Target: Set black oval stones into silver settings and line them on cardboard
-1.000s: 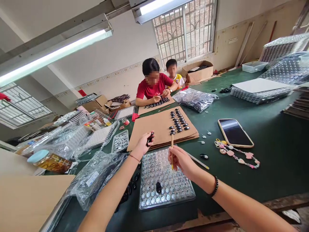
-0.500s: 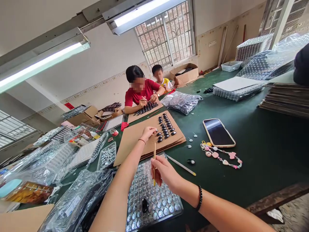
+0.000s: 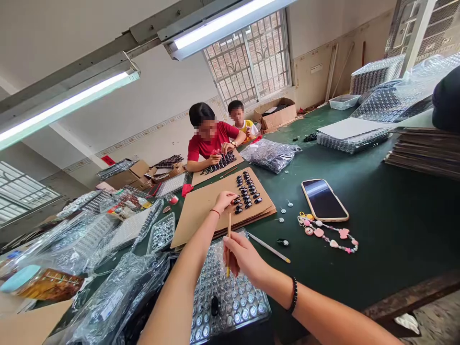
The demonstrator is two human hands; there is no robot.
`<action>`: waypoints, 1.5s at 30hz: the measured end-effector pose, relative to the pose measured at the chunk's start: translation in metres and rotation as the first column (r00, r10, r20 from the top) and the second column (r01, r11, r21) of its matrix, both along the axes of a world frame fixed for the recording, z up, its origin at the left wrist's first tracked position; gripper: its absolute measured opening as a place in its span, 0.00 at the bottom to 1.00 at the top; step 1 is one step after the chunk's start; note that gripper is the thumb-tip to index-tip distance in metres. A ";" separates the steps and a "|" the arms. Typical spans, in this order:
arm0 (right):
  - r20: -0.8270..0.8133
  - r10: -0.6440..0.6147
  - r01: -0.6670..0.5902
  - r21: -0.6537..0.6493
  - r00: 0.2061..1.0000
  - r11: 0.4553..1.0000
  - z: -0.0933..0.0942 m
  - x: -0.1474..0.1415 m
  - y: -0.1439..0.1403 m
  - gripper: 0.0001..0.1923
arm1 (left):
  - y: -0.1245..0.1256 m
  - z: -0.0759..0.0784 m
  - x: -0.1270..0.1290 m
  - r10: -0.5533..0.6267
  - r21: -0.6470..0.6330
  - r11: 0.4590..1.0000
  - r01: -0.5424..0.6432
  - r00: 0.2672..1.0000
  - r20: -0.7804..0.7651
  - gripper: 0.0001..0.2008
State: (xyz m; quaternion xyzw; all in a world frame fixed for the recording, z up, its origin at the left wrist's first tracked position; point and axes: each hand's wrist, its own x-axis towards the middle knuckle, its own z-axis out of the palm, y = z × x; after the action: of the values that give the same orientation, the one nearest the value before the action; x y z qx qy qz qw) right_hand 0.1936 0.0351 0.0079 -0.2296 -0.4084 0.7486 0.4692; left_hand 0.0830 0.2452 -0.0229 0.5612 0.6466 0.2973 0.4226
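My left hand [image 3: 224, 199] reaches out over a brown cardboard sheet [image 3: 201, 206], its fingers closed at the near end of rows of small black oval pieces [image 3: 246, 191]; whether it holds one I cannot tell. My right hand [image 3: 243, 255] grips a thin wooden stick [image 3: 229, 242] held upright above a clear plastic tray of small round silvery parts [image 3: 235, 297]. One black piece [image 3: 214, 305] sits in that tray.
A phone [image 3: 324, 200] and a pink bead strap [image 3: 328, 235] lie on the green table [image 3: 388, 225]. A second stick [image 3: 269, 247] lies by the tray. Plastic bags [image 3: 118, 292] crowd the left. Two people sit across. Stacked cardboard [image 3: 426, 151] stands right.
A second ago my left hand held a black piece up near the tray; it has since moved forward onto the cardboard by the rows. My view swung right. The right hand kept the stick.
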 end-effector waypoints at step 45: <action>0.465 -0.374 0.187 0.399 0.803 0.898 -0.037 0.001 -0.002 0.15 | -0.231 0.011 -0.089 0.159 -0.249 0.967 0.058 0.627 0.763 0.12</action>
State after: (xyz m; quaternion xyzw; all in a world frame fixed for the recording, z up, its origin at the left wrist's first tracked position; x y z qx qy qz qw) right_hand 0.1945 0.0335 -0.0291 -0.4029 -0.6031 0.4966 0.4769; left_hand -0.0059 0.0140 -0.0123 0.3015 0.4486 0.4380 0.7184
